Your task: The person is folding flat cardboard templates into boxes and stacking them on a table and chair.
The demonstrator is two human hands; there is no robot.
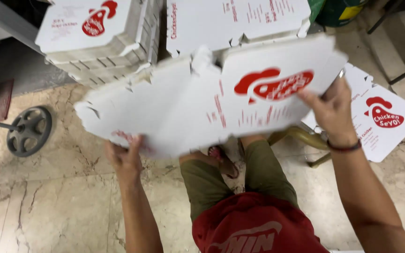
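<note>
Two bare hands hold up one flat, unfolded white cardboard box blank (202,98) with red printing, seen from a camera on the person's head looking down. The blank is in the air at about knee height, tilted, and blurred by motion; its notched flaps stick out along the far edge.

The left hand (126,157) is closed on the near left edge, thumb on top and fingers hidden underneath. The right hand (333,110) grips the right edge from above, with a dark band on the wrist; how far its fingers wrap under cannot be seen. Both grips are closed on the cardboard, set well apart.

Below the blank are the person's knees in olive trousers and a red shirt. A marble floor (62,201) lies underneath. Behind the blank stands a stack of folded white boxes (104,42), and to the right a pile of more flat blanks (385,122) lies on the floor. A grey wheel (30,131) sits at the left, and a brass-coloured stool leg (305,138) shows near the right knee.

As a judgement, handling the sheet well means keeping the hands wide and at opposite edges so the thin board stays flat, holding near the crease lines and not on the loose flaps, and keeping it from bending or catching on the stack behind.
</note>
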